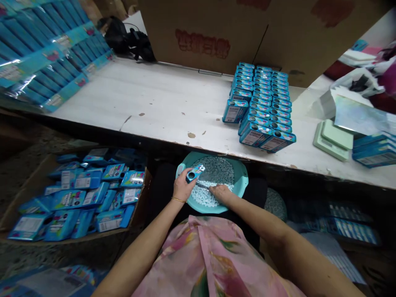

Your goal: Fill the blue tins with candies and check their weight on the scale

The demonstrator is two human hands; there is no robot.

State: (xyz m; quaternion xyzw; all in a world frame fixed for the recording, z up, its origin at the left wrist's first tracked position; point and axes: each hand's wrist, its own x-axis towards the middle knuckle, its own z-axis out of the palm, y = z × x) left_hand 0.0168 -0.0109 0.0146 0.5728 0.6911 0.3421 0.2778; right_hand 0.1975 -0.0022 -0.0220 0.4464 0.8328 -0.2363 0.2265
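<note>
A turquoise basin (243,187) with small pale pellets (206,198) rests on the lap, just below the table edge. My left hand (182,186) grips a small blue box (194,173) over the basin's left side; white pellets show at the box's upper end. Inside the basin, my right hand (222,194) is closed on the handle of a metal scoop (202,185), which reaches left toward the box, among the pellets.
Rows of blue boxes (258,134) stand on the white table (167,103). A green scale (334,140) sits at the right. At lower left, a carton (144,181) holds several blue boxes. Wrapped packs (40,53) are stacked at upper left.
</note>
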